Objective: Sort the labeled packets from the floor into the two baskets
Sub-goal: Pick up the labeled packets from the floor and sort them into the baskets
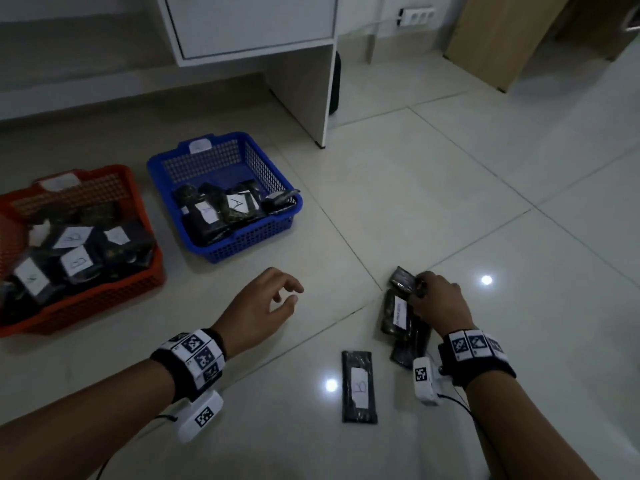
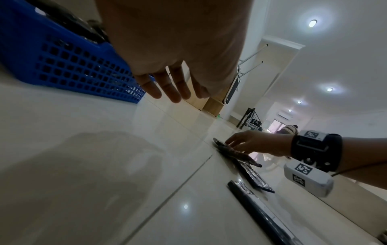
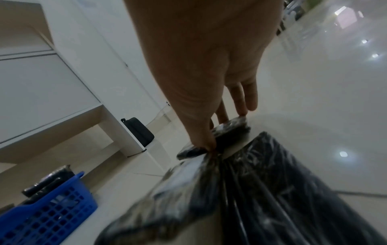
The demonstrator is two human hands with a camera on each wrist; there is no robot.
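Several dark plastic-wrapped packets lie on the tiled floor at the lower right. My right hand (image 1: 420, 287) pinches the farthest packet (image 1: 401, 279) between thumb and fingers; the right wrist view shows that packet (image 3: 226, 132) held at its end. Under my wrist lies another packet (image 1: 394, 313) with a white label. A packet marked B (image 1: 359, 388) lies alone nearer me. My left hand (image 1: 287, 292) hovers open and empty over the floor, between the baskets and the packets. The blue basket (image 1: 277, 174) and the orange basket (image 1: 114, 289) both hold labeled packets.
A white cabinet (image 1: 311, 81) stands behind the baskets, with a dark case (image 3: 139, 131) beside its leg. A wooden door (image 1: 491, 39) and a wall socket (image 1: 415, 16) are at the far right. Bare tile stretches to the right of the packets.
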